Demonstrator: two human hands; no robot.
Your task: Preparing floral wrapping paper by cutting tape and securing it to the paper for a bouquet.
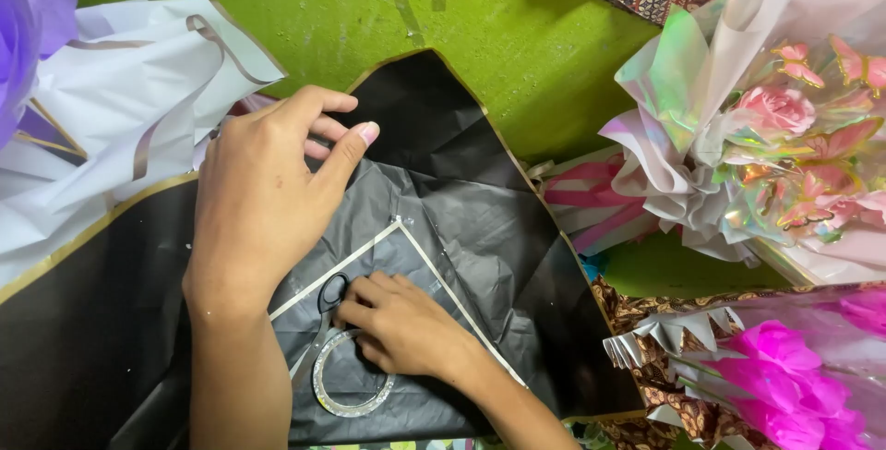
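I see my left hand (263,196) lying flat, palm down, on the black wrapping sheet (461,182), fingers loosely curled at the folded edge, pinning it rather than gripping it. My right hand (401,325) comes in from below, fingers bent around the handles of a pair of black scissors (325,307); how firmly it has them I cannot tell, as the knuckles hide the loops. Just beside it lies a roll of clear tape (351,378), resting on the sheet.

The sheet is spread over the green bench (517,35), its gold-edged corner pointing away from me. I judge it thin, light and crease-prone: wrinkles already show in the grey inner layer (461,256), so it would likely slide and buckle if pushed. It is best held flat under a spread palm near a fold, or pinched at the gold border, which looks slightly firmer.

White paper (138,90) lies to the left, touching the sheet; a pink flower bouquet (775,136) sits well apart on the right.
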